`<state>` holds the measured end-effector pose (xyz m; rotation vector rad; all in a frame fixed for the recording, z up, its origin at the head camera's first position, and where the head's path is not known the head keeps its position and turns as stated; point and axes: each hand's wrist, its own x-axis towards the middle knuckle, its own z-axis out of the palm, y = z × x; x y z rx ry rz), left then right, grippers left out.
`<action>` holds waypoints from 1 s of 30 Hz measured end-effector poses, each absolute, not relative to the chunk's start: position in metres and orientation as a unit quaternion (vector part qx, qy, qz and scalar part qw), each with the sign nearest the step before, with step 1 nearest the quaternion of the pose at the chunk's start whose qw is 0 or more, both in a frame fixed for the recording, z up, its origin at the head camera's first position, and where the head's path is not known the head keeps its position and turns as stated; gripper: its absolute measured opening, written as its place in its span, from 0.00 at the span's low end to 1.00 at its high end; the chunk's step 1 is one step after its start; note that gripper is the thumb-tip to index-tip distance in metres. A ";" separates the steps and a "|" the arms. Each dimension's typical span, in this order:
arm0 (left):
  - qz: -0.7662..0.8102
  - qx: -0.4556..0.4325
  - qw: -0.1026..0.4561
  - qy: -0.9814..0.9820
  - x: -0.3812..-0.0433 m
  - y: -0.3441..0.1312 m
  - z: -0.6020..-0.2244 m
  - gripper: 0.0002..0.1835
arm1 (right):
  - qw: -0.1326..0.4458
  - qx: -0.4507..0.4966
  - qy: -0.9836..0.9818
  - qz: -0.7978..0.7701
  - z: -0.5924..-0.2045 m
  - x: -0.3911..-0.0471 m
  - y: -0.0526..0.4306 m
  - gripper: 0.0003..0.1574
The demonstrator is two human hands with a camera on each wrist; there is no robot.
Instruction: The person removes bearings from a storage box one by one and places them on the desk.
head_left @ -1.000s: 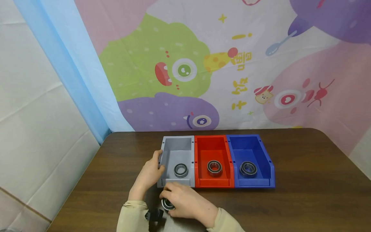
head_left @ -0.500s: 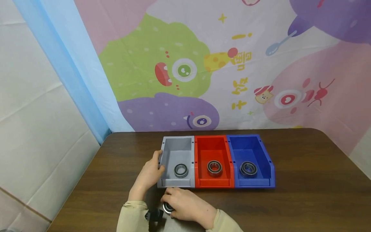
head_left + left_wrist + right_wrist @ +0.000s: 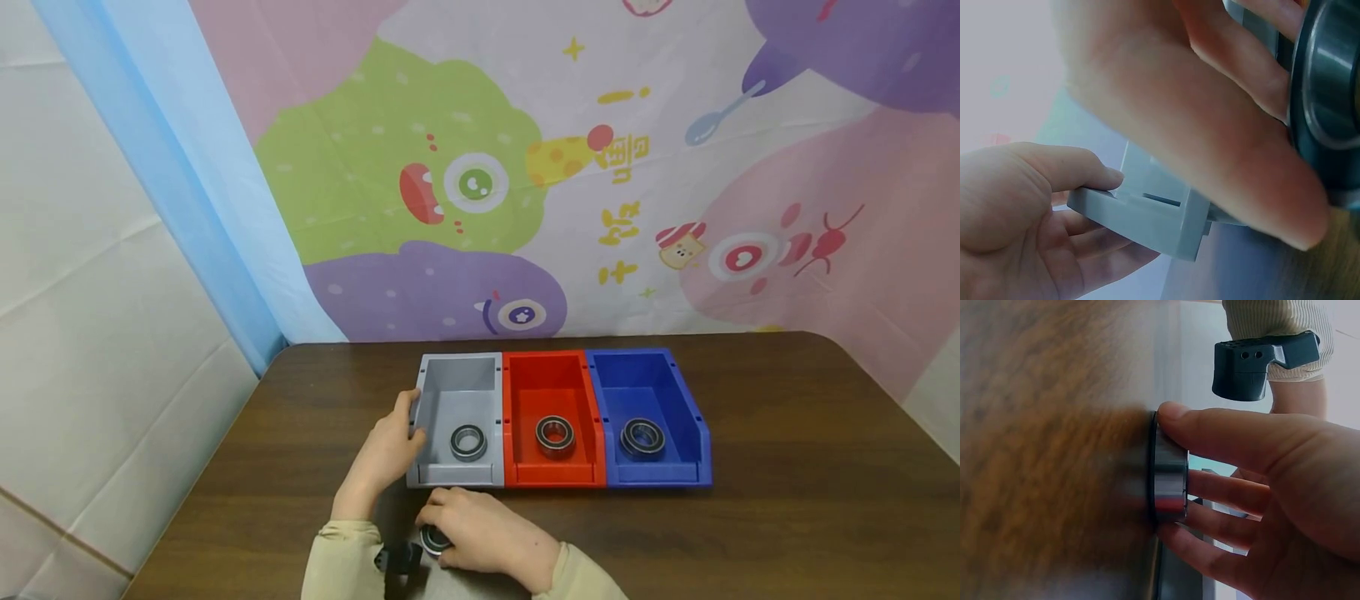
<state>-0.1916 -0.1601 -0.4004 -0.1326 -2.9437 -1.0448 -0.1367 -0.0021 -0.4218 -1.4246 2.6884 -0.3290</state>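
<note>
My left hand [image 3: 381,454] holds the left wall of the grey bin [image 3: 457,375]; in the left wrist view its thumb lies over the rim with the fingers underneath. Just in front of that bin, my right hand [image 3: 487,532] grips a metal ball bearing [image 3: 433,542] between thumb and fingers. The right wrist view has the bearing [image 3: 1170,472] flat against or very close to the tabletop. One bearing [image 3: 468,442] lies in the grey bin, another bearing [image 3: 555,436] in the red bin [image 3: 543,375], and a third bearing [image 3: 642,438] in the blue bin [image 3: 633,375].
The three bins stand side by side on a brown wooden table [image 3: 787,467]. Behind it hangs a printed cartoon curtain [image 3: 600,308]. A black wrist camera [image 3: 400,558] sits by the left sleeve, close to the right hand.
My right hand has drawn back slightly toward me with the bearing, away from the grey bin's front edge. The left hand and the bins have stayed put.
</note>
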 end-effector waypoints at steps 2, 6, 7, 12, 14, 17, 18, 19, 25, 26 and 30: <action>-0.335 -0.041 0.005 -0.941 -0.191 -0.160 -0.400 0.30 | 0.045 -0.463 0.878 -0.110 -0.422 -0.136 -0.002 0.23; -0.332 -0.040 0.004 -0.942 -0.191 -0.160 -0.401 0.29 | 0.047 -0.464 0.878 -0.113 -0.422 -0.136 -0.002 0.23; -0.331 -0.040 0.005 -0.943 -0.191 -0.160 -0.401 0.29 | 0.048 -0.464 0.877 -0.113 -0.422 -0.136 -0.002 0.23; -0.331 -0.040 0.008 -0.943 -0.191 -0.160 -0.400 0.29 | 0.040 -0.467 0.876 -0.110 -0.422 -0.136 -0.003 0.23; -0.331 -0.040 0.009 -0.943 -0.191 -0.160 -0.401 0.29 | 0.031 -0.470 0.875 -0.108 -0.423 -0.136 -0.003 0.24; -0.330 -0.042 0.012 -0.943 -0.191 -0.160 -0.401 0.29 | 0.022 -0.471 0.876 -0.106 -0.423 -0.135 -0.003 0.25; -0.329 -0.044 0.013 -0.943 -0.191 -0.160 -0.401 0.29 | 0.019 -0.472 0.875 -0.105 -0.423 -0.135 -0.003 0.25; -0.329 -0.044 0.014 -0.943 -0.191 -0.161 -0.401 0.29 | 0.014 -0.473 0.875 -0.103 -0.423 -0.135 -0.003 0.25; -0.340 -0.040 -0.005 -0.940 -0.192 -0.161 -0.400 0.30 | -0.006 -0.478 0.873 -0.097 -0.424 -0.134 -0.002 0.27; -0.341 -0.040 -0.008 -0.939 -0.192 -0.161 -0.400 0.30 | -0.005 -0.478 0.873 -0.099 -0.424 -0.134 -0.002 0.27; -0.341 -0.042 -0.008 -0.939 -0.192 -0.161 -0.400 0.30 | 0.004 -0.476 0.873 -0.103 -0.424 -0.134 -0.002 0.27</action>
